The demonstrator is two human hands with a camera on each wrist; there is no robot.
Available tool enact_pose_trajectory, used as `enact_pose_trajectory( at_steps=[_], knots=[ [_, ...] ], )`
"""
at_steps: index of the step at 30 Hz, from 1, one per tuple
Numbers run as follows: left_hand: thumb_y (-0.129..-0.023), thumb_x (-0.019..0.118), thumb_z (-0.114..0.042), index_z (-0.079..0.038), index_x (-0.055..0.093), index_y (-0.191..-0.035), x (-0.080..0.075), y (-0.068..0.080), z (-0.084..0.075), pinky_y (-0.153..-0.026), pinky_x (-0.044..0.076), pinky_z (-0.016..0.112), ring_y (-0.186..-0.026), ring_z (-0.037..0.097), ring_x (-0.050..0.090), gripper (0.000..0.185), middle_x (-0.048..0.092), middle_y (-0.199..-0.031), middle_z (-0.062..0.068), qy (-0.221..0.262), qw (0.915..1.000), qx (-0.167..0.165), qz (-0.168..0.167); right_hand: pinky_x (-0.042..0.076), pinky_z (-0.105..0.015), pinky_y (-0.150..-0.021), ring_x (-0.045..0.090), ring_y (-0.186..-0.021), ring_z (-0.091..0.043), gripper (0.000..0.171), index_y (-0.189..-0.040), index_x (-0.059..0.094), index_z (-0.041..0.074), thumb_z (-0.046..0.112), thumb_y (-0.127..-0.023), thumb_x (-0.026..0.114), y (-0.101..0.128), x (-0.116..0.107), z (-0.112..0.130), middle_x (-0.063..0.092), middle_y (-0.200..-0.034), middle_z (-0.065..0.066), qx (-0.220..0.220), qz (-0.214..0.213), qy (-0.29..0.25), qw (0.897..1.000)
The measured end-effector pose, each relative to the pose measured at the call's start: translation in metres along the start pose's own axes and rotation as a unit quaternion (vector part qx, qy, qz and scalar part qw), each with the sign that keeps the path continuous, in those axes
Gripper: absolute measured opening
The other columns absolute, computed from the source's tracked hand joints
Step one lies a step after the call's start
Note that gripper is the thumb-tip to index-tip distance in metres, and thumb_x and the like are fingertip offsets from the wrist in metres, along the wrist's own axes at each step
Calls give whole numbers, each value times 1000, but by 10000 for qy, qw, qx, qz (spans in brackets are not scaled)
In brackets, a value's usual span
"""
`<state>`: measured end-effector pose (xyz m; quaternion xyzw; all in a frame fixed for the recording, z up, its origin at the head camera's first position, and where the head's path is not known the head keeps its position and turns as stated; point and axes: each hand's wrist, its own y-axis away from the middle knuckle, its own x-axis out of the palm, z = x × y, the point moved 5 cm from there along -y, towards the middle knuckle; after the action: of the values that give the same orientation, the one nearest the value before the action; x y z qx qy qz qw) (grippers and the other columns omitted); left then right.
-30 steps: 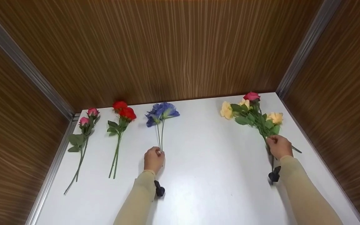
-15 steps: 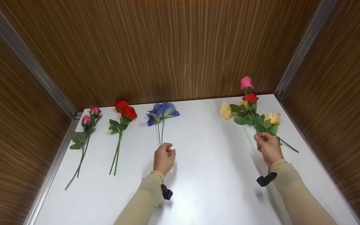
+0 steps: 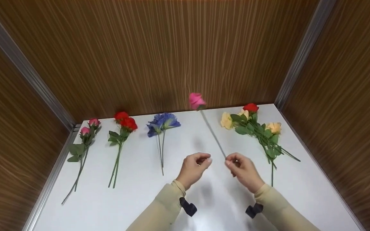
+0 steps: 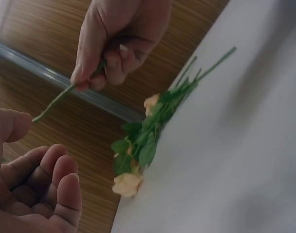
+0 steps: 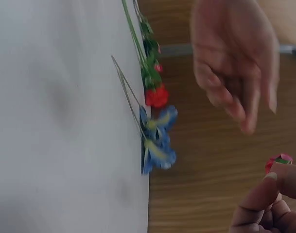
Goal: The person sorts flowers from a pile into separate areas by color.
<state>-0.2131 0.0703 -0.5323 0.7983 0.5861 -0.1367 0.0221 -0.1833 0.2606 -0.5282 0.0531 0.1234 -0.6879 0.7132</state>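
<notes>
Above table (image 3: 204, 205) — right hand (image 3: 243, 171) pinching stem (image 3: 213, 134)

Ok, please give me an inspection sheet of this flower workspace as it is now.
Surface: white tabletop, flowers laid in separate groups.
Job's things: single pink rose on a long thin stem, lifted above the table.
Clutter: two pink rosebuds; red flowers; blue flowers; mixed bunch of yellow and red flowers; all lying flat.
Grippers: right hand pinches the stem's lower end; left hand beside it, fingers loosely curled, holding nothing.
Cables: nothing seen; a black strap tab at each wrist.
Surroundings: brown wood-grain walls with metal corner strips.
</notes>
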Motion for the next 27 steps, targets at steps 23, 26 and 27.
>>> enact_pose_trajectory(
  at_steps=[23,26,27],
  knots=[
    [-95,59,-10,-6,67,-98,-33,16,19,-70,56,29,-75,15,65,10,66,-87,10,267,9989,-198,-320,49,-24,-55,58,-63,-17,5,-94,63,4,0,-91,63,20,26,8,61,-77,-8,-884,524,1185,9876],
    [-98,54,-8,-4,64,-106,-67,16,30,-70,56,35,-76,22,66,14,65,-87,12,315,9978,-320,-482,50,-25,-58,59,-66,-17,4,-95,64,4,5,-92,63,11,2,-22,63,-82,-12,-532,327,1146,9915],
    [-99,51,-8,-3,62,-108,-79,17,35,-69,56,36,-76,24,67,15,65,-87,12,310,9972,-397,-554,51,-25,-59,59,-67,-17,6,-96,64,3,7,-92,63,8,-7,-32,63,-83,-13,-382,253,1127,9926]
  ],
)
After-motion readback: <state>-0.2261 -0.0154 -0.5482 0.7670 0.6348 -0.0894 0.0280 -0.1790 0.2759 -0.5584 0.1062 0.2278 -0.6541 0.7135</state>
